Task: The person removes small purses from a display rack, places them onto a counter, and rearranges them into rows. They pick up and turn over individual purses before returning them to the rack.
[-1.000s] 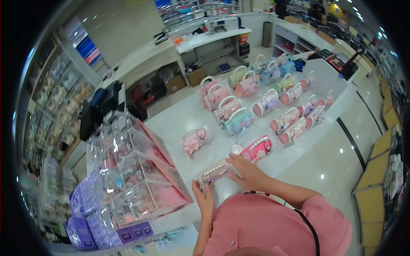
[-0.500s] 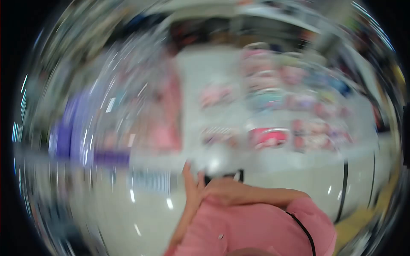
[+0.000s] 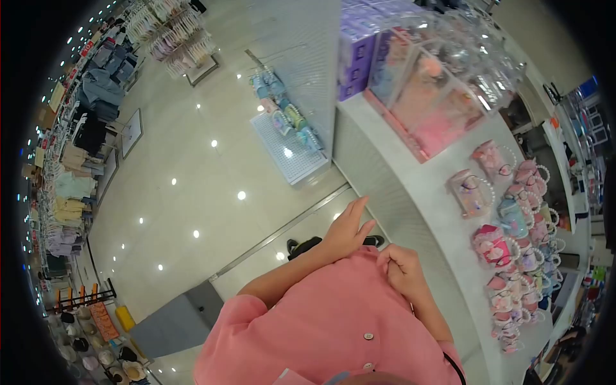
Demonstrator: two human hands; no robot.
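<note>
My left hand (image 3: 348, 232) is held out in front of the pink shirt (image 3: 308, 314), fingers stretched and thumb apart, holding nothing. Close to the shirt's right side is my right hand (image 3: 403, 268), its fingers curled into a loose fist with nothing showing in it. The white counter (image 3: 410, 186) lies to the right of both hands, apart from them. Small bags with pearl-like handles stand on it in rows, among them a bright pink bag (image 3: 493, 246), a pale pink bag (image 3: 470, 192) and a light blue bag (image 3: 513, 217).
A clear display case (image 3: 436, 96) and purple boxes (image 3: 356, 54) stand on the counter's far end. Beyond its corner, a low white perforated stand (image 3: 282, 151) holds blue items. Clothes racks (image 3: 96, 122) line the left, with a grey mat (image 3: 179, 321) on the shiny floor.
My view has swung left, so the counter is now at the right and the floor opens ahead. My hands, earlier crossed near each other at the counter's front, are now apart.
</note>
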